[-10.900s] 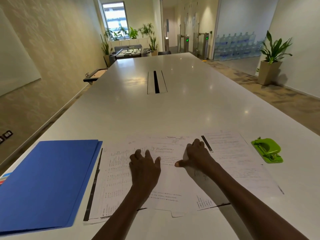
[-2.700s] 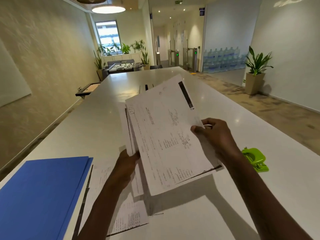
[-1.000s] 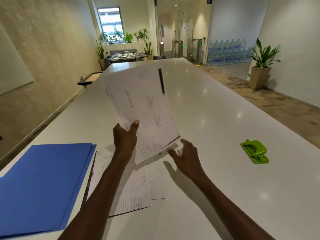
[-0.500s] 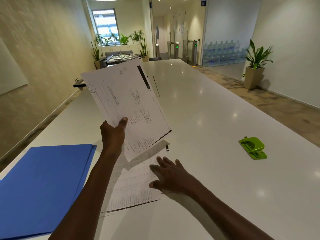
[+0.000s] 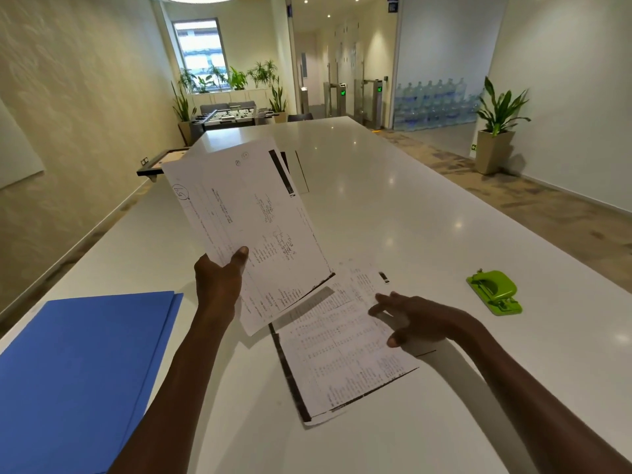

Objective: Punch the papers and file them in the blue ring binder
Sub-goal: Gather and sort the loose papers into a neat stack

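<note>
My left hand (image 5: 219,285) grips a small stack of printed papers (image 5: 253,220) by the lower left edge and holds it up above the white table (image 5: 427,206). A second sheet of printed paper (image 5: 338,350) is just above the table under my right hand (image 5: 413,319), whose fingers hold its right edge. The blue ring binder (image 5: 78,371) lies closed on the table at the near left. A green hole punch (image 5: 494,291) sits on the table to the right, beyond my right hand.
The long table stretches away towards a foosball table (image 5: 232,116) and potted plants (image 5: 496,124). A dark cable slot (image 5: 301,172) runs along the table's middle, partly behind the raised papers. The left wall runs close to the table's edge.
My right hand has dragged the lower sheet to the right, away from the binder, and now holds its edge. The left hand still holds the stack up, shifted slightly right.
</note>
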